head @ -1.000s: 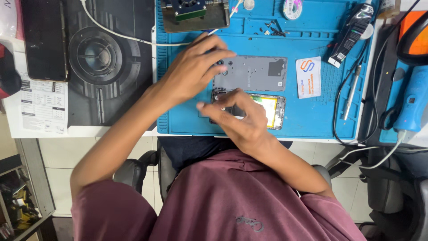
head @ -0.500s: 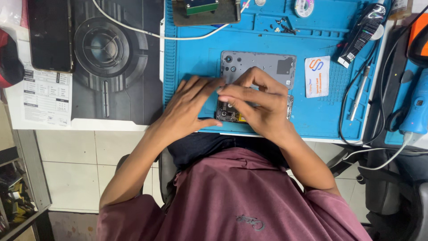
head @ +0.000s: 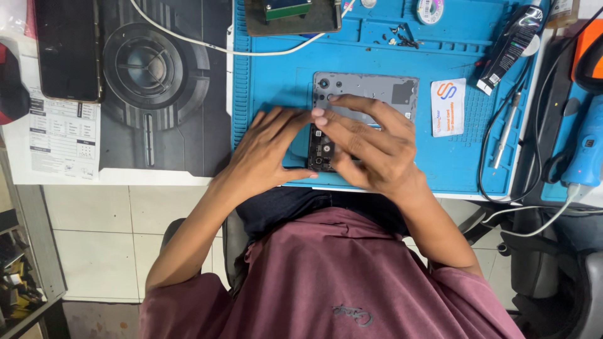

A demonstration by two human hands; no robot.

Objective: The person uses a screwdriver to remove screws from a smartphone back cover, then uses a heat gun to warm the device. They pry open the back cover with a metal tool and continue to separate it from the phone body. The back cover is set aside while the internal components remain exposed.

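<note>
White desk fills the top half of the view, with pale floor tiles below its near edge, and most of the desk is covered up. Biggest thing on it is a dark mat with a round speaker-like graphic on the left part, then a blue repair mat with little tray slots along its far edge, sitting in the middle. Over at the right edge there's a blue handheld tool with a white cord. On the blue mat near its near edge lies an opened phone, dark insides showing, and a grey back cover with camera holes sits just beyond it, touching or overlapping, hard to say which. Left hand lies flat on the mat beside the phone, fingers spread, tips reaching the phone's left end. Right hand is on top of the phone, fingers held close together and stretched out toward the left, fingertips over the cover's corner; can't tell if they pinch anything. Far left corner has a black phone face up on a printed paper sheet. Small stuff: a white card with an orange and blue logo and a black tube toward the mat's right side.
</note>
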